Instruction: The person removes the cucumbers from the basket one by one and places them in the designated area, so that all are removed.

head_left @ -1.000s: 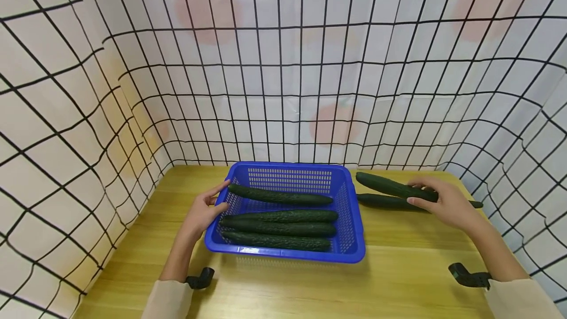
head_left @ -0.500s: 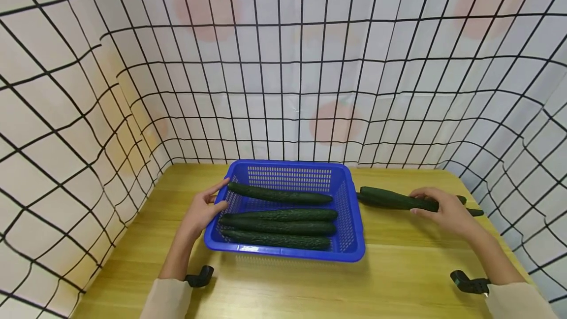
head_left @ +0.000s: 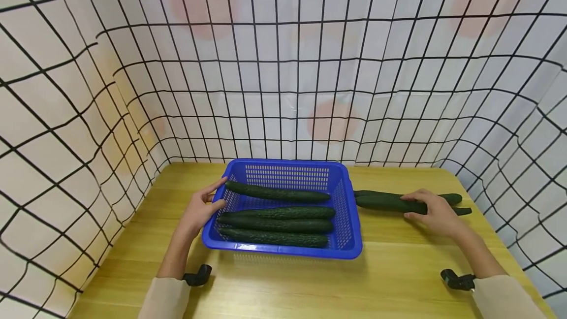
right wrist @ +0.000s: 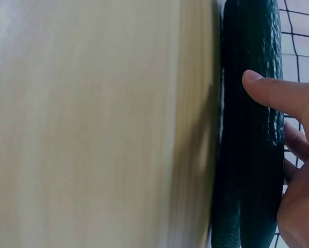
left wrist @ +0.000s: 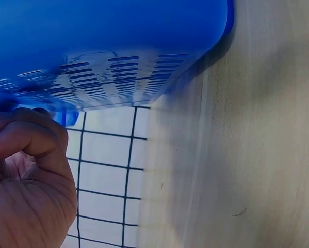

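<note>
At the left rim of the blue plastic basket (head_left: 283, 250), my left hand (head_left: 198, 212) grips the edge, thumb toward the inside. In the left wrist view its curled fingers (left wrist: 35, 139) meet the basket's rim beside the slotted wall. Several dark green cucumbers (head_left: 276, 224) lie lengthwise in the basket, one apart near its back wall. To the right of the basket, my right hand (head_left: 436, 212) holds a cucumber (head_left: 381, 204) from above, thumb on the near side. A second cucumber (head_left: 452, 199) lies close along its far side, partly covered by the hand.
Everything stands on a wooden table (head_left: 292, 289). A black wire grid (head_left: 283, 92) closes off the back and both sides, with pale sheeting behind it. A small black camera (head_left: 199, 276) sits on the left wrist, another black camera (head_left: 456, 279) on the right.
My right hand has lowered its cucumber from a raised, slanted pose down beside the other one, and shifted slightly toward me. My left hand keeps its place on the basket rim.
</note>
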The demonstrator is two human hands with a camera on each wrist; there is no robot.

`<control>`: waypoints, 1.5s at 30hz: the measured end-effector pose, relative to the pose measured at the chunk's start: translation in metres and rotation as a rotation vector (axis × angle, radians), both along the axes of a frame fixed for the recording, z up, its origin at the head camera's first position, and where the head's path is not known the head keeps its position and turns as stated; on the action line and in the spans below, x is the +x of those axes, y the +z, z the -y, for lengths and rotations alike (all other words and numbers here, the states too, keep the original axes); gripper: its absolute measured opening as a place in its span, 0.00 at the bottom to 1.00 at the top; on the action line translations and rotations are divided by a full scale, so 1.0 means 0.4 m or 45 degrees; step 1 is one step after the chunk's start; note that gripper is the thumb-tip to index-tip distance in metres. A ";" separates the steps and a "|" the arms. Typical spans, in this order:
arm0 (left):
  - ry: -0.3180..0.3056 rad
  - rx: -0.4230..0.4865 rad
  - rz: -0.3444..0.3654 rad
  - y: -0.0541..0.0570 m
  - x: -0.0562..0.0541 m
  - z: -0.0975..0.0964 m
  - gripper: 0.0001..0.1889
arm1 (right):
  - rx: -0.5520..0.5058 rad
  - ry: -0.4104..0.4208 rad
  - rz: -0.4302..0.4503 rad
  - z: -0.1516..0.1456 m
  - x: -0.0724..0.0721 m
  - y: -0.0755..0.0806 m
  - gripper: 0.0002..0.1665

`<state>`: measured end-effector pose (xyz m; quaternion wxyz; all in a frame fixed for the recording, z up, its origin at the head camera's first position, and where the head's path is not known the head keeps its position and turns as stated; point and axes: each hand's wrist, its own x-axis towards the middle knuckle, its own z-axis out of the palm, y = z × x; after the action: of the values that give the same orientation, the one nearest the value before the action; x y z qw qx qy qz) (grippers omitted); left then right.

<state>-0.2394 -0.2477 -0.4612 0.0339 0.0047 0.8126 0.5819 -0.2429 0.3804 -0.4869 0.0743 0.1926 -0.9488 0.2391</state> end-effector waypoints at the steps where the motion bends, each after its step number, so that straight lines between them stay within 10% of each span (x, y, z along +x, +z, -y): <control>1: 0.000 0.011 0.003 -0.001 0.000 0.000 0.36 | 0.002 -0.001 0.008 0.001 -0.001 -0.004 0.27; 21: -0.028 0.070 0.012 -0.010 0.003 0.000 0.36 | -0.026 -0.005 -0.005 -0.003 0.021 -0.021 0.22; 45: -0.041 0.041 -0.006 -0.007 -0.003 0.004 0.36 | -0.130 0.013 -0.027 0.087 -0.005 0.070 0.23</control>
<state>-0.2406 -0.2495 -0.4638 0.0411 0.0197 0.8030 0.5942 -0.2450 0.3456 -0.4587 0.0929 0.1957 -0.9335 0.2856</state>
